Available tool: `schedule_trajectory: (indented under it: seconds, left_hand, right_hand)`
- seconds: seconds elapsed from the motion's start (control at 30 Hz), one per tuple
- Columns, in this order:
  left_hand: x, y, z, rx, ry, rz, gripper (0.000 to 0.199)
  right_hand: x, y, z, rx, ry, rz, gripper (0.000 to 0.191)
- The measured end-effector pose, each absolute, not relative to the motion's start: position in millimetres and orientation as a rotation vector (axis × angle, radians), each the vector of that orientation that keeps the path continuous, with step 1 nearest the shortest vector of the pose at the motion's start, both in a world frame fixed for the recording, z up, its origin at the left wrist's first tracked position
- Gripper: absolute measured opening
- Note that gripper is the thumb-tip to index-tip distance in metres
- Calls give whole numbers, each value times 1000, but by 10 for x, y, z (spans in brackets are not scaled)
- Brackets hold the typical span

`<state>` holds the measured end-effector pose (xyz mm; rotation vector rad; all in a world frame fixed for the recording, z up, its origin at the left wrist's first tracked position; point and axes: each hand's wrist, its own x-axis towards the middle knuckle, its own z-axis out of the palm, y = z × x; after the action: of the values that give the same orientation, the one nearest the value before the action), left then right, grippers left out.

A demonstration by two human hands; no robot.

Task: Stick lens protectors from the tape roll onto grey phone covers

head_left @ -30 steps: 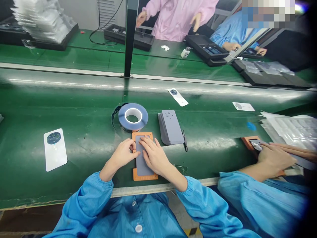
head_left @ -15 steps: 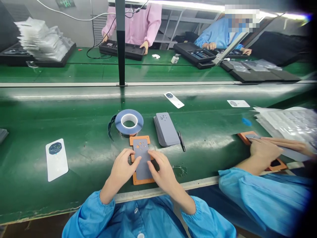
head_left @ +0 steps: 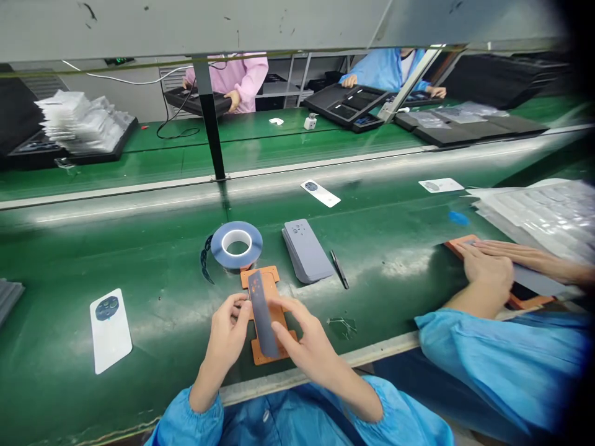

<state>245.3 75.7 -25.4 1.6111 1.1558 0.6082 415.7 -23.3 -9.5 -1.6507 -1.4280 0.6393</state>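
Note:
A thin grey phone back panel (head_left: 264,322) with camera holes is tilted up on edge over an orange fixture (head_left: 267,277). My left hand (head_left: 229,331) pinches the panel's left edge between thumb and fingers. My right hand (head_left: 307,334) is beside the panel's right side, thumb and index finger spread apart; whether a fingertip touches the panel I cannot tell. Just behind the fixture lies a roll of blue tape (head_left: 217,249) with a white core. A stack of similar grey panels (head_left: 312,251) rests to the right, with black tweezers (head_left: 339,270) alongside.
White phone back covers (head_left: 111,337) lie at the left, a further one (head_left: 320,193) behind the stack. At right, a co-worker's hands (head_left: 488,272) press on another orange fixture (head_left: 534,302). Clear plastic trays (head_left: 548,214) are beyond. People handle black trays (head_left: 346,108) across the bench.
The grey panel has gone from lying flat on the orange fixture to tilted up on edge. My left fingers have closed on its edge. The view has tipped, shifting the scene.

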Motion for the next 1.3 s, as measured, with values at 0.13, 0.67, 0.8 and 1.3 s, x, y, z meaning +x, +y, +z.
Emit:
schedule_trajectory:
  seconds: [0.13,0.67,0.8,1.3]
  left_hand:
    - [2387,826,-279,1427,1111,616,47]
    - [2333,1351,-109,1681,1331,1064,34]
    - [2367,1683,-134,2299,1216,1071,34]
    - [2289,1773,-217,2503,1426,842,35]
  right_hand:
    - [4157,-213,-9,-1552,-1369,819,31]
    - [5123,927,119,-1612,-1234,815,50]
    - [5561,1838,349,-1992,-1335,603,48]
    - [5222,1378,376,-2043,-1547,294,34]
